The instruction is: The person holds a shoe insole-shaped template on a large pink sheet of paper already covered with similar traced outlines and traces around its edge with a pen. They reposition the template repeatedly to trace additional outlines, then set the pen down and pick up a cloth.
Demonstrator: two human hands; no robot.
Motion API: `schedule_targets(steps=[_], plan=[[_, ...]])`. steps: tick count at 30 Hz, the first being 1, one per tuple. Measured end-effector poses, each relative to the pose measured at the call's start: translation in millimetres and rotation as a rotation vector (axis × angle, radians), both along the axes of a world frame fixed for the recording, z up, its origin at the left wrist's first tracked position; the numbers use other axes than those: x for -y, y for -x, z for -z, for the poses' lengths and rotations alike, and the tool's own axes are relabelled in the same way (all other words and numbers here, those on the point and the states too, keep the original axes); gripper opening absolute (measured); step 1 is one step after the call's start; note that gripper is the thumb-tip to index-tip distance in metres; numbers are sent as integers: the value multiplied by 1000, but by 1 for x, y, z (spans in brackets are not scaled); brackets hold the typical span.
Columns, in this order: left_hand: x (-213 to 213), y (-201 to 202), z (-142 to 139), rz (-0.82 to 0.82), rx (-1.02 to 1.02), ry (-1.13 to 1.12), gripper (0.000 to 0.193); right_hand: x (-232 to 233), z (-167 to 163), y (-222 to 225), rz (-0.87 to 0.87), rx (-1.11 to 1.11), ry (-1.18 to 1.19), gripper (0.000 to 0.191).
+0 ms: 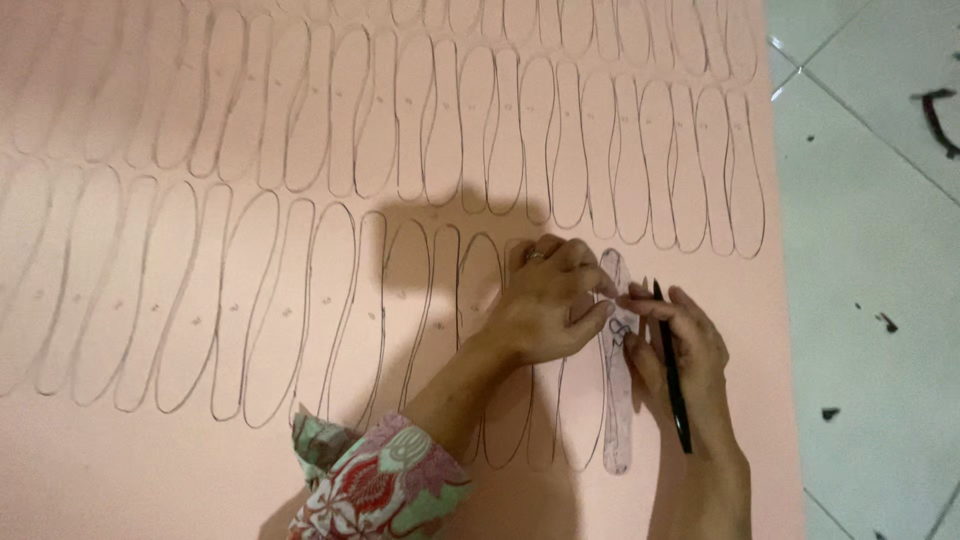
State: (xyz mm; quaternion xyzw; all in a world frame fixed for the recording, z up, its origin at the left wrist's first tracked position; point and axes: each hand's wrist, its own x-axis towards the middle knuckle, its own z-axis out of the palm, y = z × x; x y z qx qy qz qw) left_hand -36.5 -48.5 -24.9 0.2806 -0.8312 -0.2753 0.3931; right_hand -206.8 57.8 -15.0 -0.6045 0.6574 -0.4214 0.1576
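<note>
Lower centre of the frame: a floral sleeve (375,485) leads to the left hand (548,305), fingers bent and pressing a pale sole-shaped template (617,400) flat so it cannot slip. Beside it, the right hand (685,350) grips a black pen (672,365) against the template's edge. Beyond, the pink sheet (150,470) carries rows of traced outlines (300,300). White floor tiles (870,250) lie at right.
</note>
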Motion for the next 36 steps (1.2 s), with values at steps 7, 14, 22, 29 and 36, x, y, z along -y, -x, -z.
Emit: schedule_targets(steps=[7,14,22,29,36], plan=[[-57,20,-26,-373,-101,26,9,0,-10,5,91,-12,-119,36],[-60,10,-6,-262,1,-20,11,-2,-8,1,5,-28,-37,31],[-54,12,-8,-196,-73,-103,6,-3,-10,-2,13,18,-63,33],[-50,10,-8,-251,-97,-72,8,-2,-12,-5,17,141,-98,38],[-48,11,-10,-324,-88,-97,6,-1,-11,2,-17,-43,-102,35]])
